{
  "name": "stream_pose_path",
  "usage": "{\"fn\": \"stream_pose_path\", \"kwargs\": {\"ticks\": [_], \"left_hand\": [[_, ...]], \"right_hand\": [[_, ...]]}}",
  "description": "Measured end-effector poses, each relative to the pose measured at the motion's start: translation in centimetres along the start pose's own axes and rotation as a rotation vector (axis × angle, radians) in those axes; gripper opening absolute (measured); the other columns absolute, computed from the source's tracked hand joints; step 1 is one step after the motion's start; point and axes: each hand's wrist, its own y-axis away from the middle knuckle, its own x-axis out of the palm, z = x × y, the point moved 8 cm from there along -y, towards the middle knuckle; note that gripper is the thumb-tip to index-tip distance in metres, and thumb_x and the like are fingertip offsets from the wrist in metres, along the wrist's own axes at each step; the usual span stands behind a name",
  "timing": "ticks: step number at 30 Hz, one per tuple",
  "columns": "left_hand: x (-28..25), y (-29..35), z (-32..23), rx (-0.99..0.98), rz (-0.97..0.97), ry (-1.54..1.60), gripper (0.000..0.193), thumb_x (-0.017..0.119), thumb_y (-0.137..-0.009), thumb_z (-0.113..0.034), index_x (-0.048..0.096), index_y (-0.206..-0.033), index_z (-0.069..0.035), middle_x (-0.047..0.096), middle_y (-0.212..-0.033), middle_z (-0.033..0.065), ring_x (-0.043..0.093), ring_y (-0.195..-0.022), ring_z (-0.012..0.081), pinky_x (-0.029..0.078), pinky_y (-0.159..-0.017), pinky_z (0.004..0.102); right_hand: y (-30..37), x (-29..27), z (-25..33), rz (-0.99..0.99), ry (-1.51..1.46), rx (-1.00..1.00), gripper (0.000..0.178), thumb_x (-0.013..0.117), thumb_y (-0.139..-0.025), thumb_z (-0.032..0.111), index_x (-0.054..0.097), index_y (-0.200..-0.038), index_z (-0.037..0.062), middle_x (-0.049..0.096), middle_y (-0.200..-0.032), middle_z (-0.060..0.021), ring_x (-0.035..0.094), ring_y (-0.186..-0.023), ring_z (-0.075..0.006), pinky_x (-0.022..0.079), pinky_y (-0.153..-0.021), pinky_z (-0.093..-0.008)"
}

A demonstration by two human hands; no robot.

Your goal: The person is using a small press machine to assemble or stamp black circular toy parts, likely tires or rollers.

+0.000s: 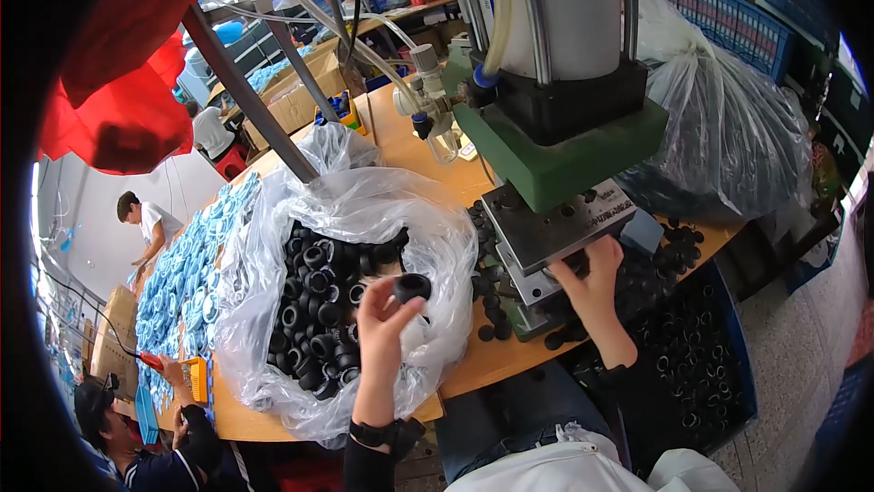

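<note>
A crowded workshop surrounds a long wooden table (492, 360), with another person seated at its far left. A grey and green press (564, 128) stands on it. Beside the press a clear plastic bag (355, 210) lies open, full of black rings. The left hand (382, 324) pinches one black ring (411, 288) above the bag. The right hand (592, 283) reaches under the press plate; its fingers are hidden.

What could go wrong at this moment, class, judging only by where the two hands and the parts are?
The right hand reaches under the press plate; it could be crushed if the press cycles. The left hand pinches a black ring only at its fingertips, so it might drop into the open bag.
</note>
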Motion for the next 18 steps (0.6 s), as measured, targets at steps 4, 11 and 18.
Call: {"fn": "stream_pose_path", "kwargs": {"ticks": [4, 11, 18], "left_hand": [[6.5, 2.2, -0.3, -0.134, 0.145, 0.081, 0.06, 0.072, -0.07, 0.009, 0.045, -0.123, 0.0, 0.059, -0.11, 0.0079, 0.058, -0.098, 0.0146, 0.047, -0.086, 0.0255], [15.6, 1.3, 1.3, 0.246, 0.242, -0.395, 0.036, 0.08, -0.066, -0.011, 0.065, -0.098, -0.004, 0.064, -0.098, 0.0068, 0.056, -0.087, 0.0231, 0.045, -0.079, 0.0299], [17.9, 1.2, -1.2, 0.419, 0.096, -0.495, 0.03, 0.078, -0.066, -0.015, 0.067, -0.093, -0.008, 0.064, -0.089, 0.0074, 0.049, -0.081, 0.0294, 0.041, -0.074, 0.0371]], "right_hand": [[1.4, 0.4, -1.3, 0.024, -0.337, 0.169, 0.044, 0.077, -0.068, 0.019, 0.058, -0.104, 0.0019, 0.058, -0.101, -0.0107, 0.054, -0.097, -0.0283, 0.042, -0.079, -0.0353], [9.2, -10.4, -10.2, -0.124, -0.169, 0.584, 0.047, 0.072, -0.076, 0.012, 0.055, -0.118, 0.0038, 0.054, -0.118, -0.0111, 0.051, -0.109, -0.0252, 0.038, -0.094, -0.0349], [24.1, -19.4, -20.3, 0.034, 0.438, 0.986, 0.053, 0.073, -0.078, 0.027, 0.054, -0.121, 0.0044, 0.051, -0.124, -0.0138, 0.046, -0.115, -0.0312, 0.038, -0.096, -0.0415]]}}
